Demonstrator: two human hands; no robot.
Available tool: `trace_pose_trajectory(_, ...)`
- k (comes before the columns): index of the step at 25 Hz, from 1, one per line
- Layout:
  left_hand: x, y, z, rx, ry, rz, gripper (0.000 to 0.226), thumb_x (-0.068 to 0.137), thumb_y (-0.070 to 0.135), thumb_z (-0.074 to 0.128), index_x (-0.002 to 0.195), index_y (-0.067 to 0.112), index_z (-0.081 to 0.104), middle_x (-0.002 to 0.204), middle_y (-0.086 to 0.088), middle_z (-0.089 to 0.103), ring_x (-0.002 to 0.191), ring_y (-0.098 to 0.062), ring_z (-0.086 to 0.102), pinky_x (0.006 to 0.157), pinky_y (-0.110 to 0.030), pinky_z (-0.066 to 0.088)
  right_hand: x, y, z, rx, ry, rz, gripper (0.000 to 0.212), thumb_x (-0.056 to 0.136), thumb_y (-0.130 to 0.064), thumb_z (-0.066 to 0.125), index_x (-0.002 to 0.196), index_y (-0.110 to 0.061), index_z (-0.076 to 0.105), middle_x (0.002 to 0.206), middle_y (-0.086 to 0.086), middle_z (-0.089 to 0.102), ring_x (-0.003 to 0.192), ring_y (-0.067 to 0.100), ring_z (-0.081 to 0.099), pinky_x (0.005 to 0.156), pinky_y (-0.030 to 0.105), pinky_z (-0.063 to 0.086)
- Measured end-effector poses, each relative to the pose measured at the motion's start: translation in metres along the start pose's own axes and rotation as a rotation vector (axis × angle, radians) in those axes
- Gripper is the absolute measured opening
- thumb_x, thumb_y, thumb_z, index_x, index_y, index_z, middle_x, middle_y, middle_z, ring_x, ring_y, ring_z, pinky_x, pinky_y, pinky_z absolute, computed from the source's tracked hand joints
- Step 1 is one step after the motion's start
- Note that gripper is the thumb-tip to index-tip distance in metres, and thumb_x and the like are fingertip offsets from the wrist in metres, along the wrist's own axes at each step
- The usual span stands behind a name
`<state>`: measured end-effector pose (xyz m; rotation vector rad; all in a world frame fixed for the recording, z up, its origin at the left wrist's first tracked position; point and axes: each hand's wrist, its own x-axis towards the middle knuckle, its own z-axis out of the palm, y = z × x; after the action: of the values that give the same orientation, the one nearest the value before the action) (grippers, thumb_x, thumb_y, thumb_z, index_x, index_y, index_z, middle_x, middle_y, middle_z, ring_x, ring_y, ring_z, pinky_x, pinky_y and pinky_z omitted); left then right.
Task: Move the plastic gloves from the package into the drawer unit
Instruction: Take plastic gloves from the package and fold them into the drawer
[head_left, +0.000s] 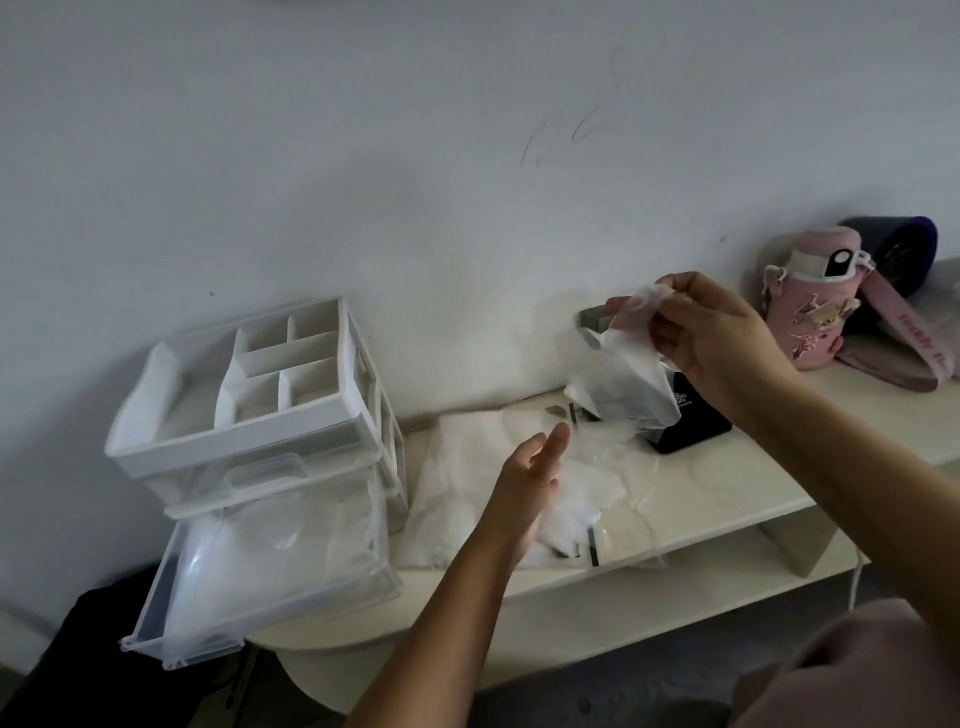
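The pale cream counter (727, 483) carries the white plastic drawer unit (249, 415). Its clear lower drawer (150, 592) is pulled out, I think so gloves drop in easily, and crumpled clear film (270, 561) lies inside. Beside it lies the flat transparent package (457, 499). The right hand (727, 343) pinches one thin translucent plastic glove (623, 379), lifted above the package. The left hand (530, 483) hovers with straight fingers (553, 441), probably ready to receive it.

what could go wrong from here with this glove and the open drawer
The glove, only pinched by the right hand, hangs far from the drawer and could slip or drift on the way. The drawer is pulled well out, seemingly past the table edge, and already holds gloves; pressing in more might tip it.
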<state>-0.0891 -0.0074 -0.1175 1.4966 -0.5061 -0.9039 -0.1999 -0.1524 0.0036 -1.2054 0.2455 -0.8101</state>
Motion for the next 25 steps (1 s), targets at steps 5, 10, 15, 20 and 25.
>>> trace_pose_trajectory(5,0.004,0.001,0.013,-0.397,-0.098,-0.083,0.092,0.025,0.062,0.089,0.099,0.018,0.057,0.094,-0.001,0.057,0.094,-0.015,0.053,0.100,-0.034,0.038,-0.008,-0.008,0.015,0.177,0.000,0.040,0.023,0.098,0.001,0.034,0.083,-0.007,0.050,0.091,0.019,0.071,0.089,0.029,0.070,0.081,0.034,0.057)
trace_pose_trajectory(10,-0.008,0.013,0.012,-0.521,0.084,0.027,0.030,0.079,0.031,0.071,0.095,0.007,0.062,0.057,0.005,0.059,0.064,-0.009,0.058,0.079,-0.026,0.045,-0.004,0.000,0.009,0.154,0.072,0.051,0.018,0.097,0.001,0.039,0.084,-0.006,0.051,0.086,0.014,0.072,0.086,0.026,0.071,0.086,0.033,0.056)
trace_pose_trajectory(15,-0.042,0.046,-0.035,-0.093,0.287,0.182,0.016,0.083,0.015,0.071,0.070,0.010,0.062,0.062,-0.002,0.055,0.051,-0.008,0.052,0.052,-0.020,0.047,-0.005,0.012,-0.014,-0.711,-0.017,0.425,0.006,0.092,-0.006,0.054,0.096,-0.002,0.057,0.107,0.020,0.066,0.101,0.031,0.064,0.097,0.040,0.048)
trace_pose_trajectory(20,-0.086,0.088,-0.077,0.486,0.103,0.225,0.024,0.074,0.018,0.080,0.088,0.009,0.063,0.071,0.009,0.059,0.053,-0.003,0.050,0.045,-0.018,0.040,-0.022,0.022,0.008,-1.093,-0.603,0.423,0.071,0.077,-0.029,0.075,0.138,-0.030,0.038,0.138,-0.013,0.041,0.124,0.007,0.041,0.105,0.027,0.037)
trace_pose_trajectory(25,-0.129,0.114,-0.096,0.489,-0.002,0.278,0.040,0.074,0.006,0.079,0.107,0.016,0.058,0.090,0.002,0.070,0.069,0.003,0.061,0.054,-0.006,0.040,-0.041,0.025,0.080,-0.861,-0.773,0.250,0.063,0.066,-0.054,0.075,0.122,-0.034,0.056,0.126,-0.019,0.056,0.118,-0.002,0.049,0.102,0.024,0.037)
